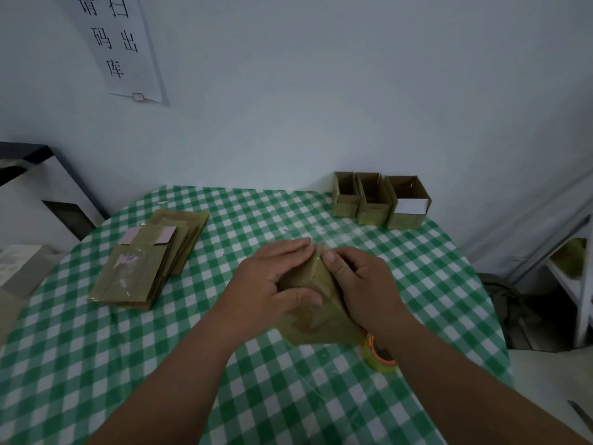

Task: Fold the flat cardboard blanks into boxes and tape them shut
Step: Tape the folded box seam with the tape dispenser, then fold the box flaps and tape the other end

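Head view looks down on both hands closed around one small cardboard box [321, 303] at the middle of a table covered in a green-and-white checked cloth [224, 380]. On the box's left side, the left hand [269, 284] has its fingers stretched along the upper edge and its thumb curled across the near face, so it grips the cardboard. From the opposite side the right hand [359, 284] wraps the box, thumb pressed on the top ridge just beside the left fingertips, the other fingers curled behind and mostly hidden. The box sits tilted between the palms, its lower end touching the cloth; shiny clear tape shows on its near face. Just under the right wrist lies a roll of clear tape with an orange core [380, 351], touching the cloth and partly hidden by the forearm. Well to the left of the left hand rests a stack of flat cardboard blanks [147, 264]. Beyond the right hand, against the wall, stand three open folded boxes [378, 200] in a row, touching one another.
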